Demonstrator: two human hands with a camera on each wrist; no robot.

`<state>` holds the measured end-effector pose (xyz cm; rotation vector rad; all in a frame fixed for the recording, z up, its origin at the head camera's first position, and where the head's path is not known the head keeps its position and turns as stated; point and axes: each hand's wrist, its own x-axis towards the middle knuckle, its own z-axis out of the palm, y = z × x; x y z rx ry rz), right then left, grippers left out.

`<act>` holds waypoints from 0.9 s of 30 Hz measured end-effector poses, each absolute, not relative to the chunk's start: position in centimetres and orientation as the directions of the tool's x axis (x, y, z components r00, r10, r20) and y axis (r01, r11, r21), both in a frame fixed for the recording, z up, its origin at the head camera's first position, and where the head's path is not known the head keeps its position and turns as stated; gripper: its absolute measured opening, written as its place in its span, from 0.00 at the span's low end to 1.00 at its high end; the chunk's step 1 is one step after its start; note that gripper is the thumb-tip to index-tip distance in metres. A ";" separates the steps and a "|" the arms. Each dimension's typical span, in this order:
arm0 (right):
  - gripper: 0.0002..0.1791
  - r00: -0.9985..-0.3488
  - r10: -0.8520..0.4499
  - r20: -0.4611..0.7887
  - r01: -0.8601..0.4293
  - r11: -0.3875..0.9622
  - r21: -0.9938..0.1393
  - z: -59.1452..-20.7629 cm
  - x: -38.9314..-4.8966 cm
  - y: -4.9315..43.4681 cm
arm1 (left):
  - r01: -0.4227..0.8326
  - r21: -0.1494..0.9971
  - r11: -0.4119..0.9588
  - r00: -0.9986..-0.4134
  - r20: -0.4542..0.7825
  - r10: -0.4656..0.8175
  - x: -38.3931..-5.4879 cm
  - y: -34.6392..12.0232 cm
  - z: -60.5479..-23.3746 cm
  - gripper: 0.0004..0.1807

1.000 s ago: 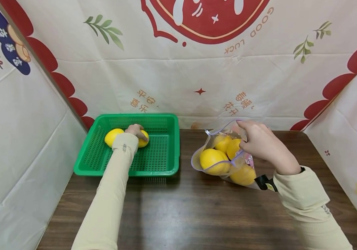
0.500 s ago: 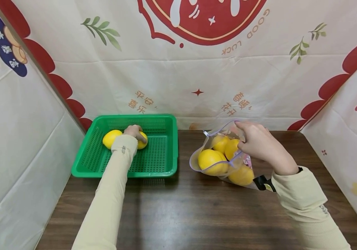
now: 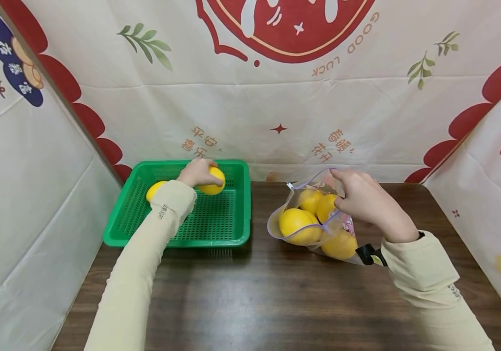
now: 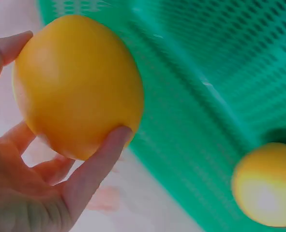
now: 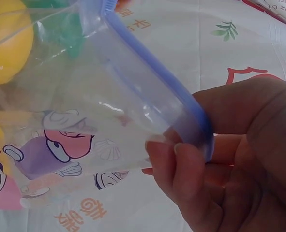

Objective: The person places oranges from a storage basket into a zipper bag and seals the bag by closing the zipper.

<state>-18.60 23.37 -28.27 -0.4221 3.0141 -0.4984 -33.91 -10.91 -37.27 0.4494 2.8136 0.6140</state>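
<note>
My left hand [image 3: 196, 172] grips a yellow lemon [image 3: 214, 183] above the green plastic basket [image 3: 180, 243]. In the left wrist view, thumb and fingers wrap the sides of this lemon [image 4: 80, 87]. A second lemon [image 3: 156, 189] lies in the basket, partly hidden behind the left sleeve. To the right, my right hand [image 3: 364, 202] pinches the purple-edged mouth of a clear zip bag [image 3: 348, 223]. Several lemons [image 3: 296, 224] are inside the bag, which gapes toward the basket. Cartoon prints on the bag [image 5: 113, 106] show in the right wrist view.
Both containers stand on a dark wooden table [image 3: 250, 302] near its back edge. A white printed cloth [image 3: 241, 112] hangs behind, with similar cloth walls on the left and right. A black strap [image 3: 368, 254] sits at the right wrist.
My left hand has lifted a lemon from the basket floor and moved slightly right and up with it. The right hand and the bag have stayed about where they were.
</note>
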 end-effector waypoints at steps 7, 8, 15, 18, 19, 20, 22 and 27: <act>0.34 -0.959 -0.281 -0.018 -0.262 0.913 -0.313 -28.3 -18.8 23.4 | 0.371 0.470 0.801 -0.897 -0.041 0.439 -31.0 -8.4 -34.0 0.31; 0.34 -0.959 -0.283 -0.017 -0.264 0.912 -0.314 -28.3 -18.8 23.4 | 0.378 0.469 0.799 -0.896 -0.033 0.443 -30.6 -8.0 -33.5 0.31; 0.34 -0.959 -0.284 -0.017 -0.264 0.911 -0.317 -28.2 -18.8 23.4 | 0.452 0.515 0.729 -0.859 0.029 0.511 -27.0 -5.6 -30.3 0.31; 0.35 -0.959 -0.283 -0.018 -0.264 0.913 -0.310 -28.2 -18.8 23.4 | 0.501 0.543 0.674 -0.825 0.063 0.562 -25.5 -4.6 -29.5 0.30; 0.35 -0.959 -0.283 -0.018 -0.264 0.914 -0.307 -28.2 -18.9 23.4 | 0.515 0.550 0.658 -0.815 0.075 0.575 -25.1 -4.3 -29.2 0.29; 0.35 -0.958 -0.285 -0.017 -0.266 0.914 -0.306 -28.3 -18.9 23.4 | 0.527 0.559 0.641 -0.805 0.086 0.587 -24.6 -3.9 -29.1 0.29; 0.35 -0.958 -0.287 -0.014 -0.269 0.913 -0.306 -28.3 -18.9 23.4 | 0.549 0.574 0.608 -0.785 0.104 0.610 -23.7 -3.2 -28.8 0.29; 0.34 -0.956 -0.292 -0.005 -0.277 0.912 -0.303 -28.3 -18.9 23.4 | 0.595 0.605 0.529 -0.732 0.137 0.667 -22.1 -1.1 -28.5 0.31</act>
